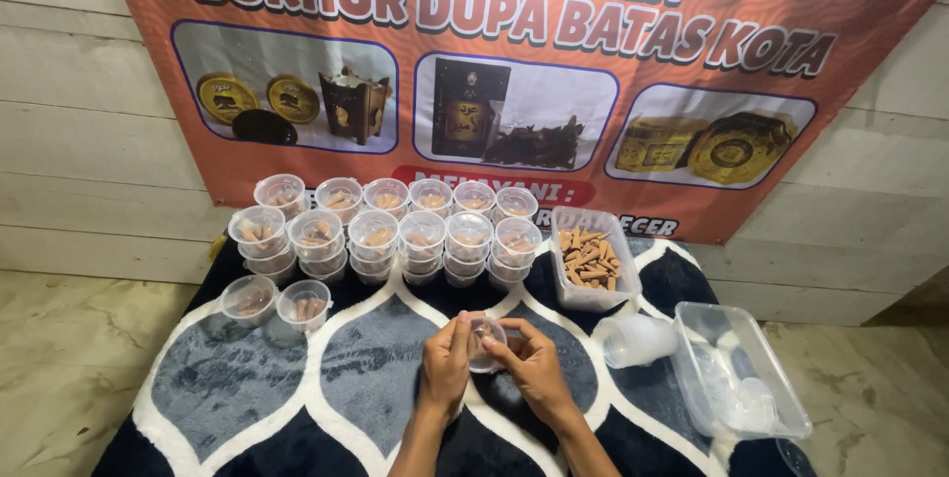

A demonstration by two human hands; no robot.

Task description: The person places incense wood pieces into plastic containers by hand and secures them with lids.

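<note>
Both hands meet over the patterned rug (pixel 257 378), holding one small clear round cup (pixel 483 343) between them. My left hand (pixel 447 360) grips its left side, and my right hand (pixel 532 362) grips its right side with the thumb on the rim. I cannot tell whether the cup has anything in it. Beyond the hands stand rows of stacked lidded cups (pixel 395 230) filled with tan cone pieces. A clear rectangular tub (pixel 593 260) of loose tan cones sits to the upper right of my hands.
Two filled cups (pixel 277 301) stand apart at the left. A stack of empty clear cups (pixel 638 340) lies on its side at the right, beside a clear tub (pixel 739 370) holding lids. An orange banner (pixel 524 62) hangs on the wooden wall behind.
</note>
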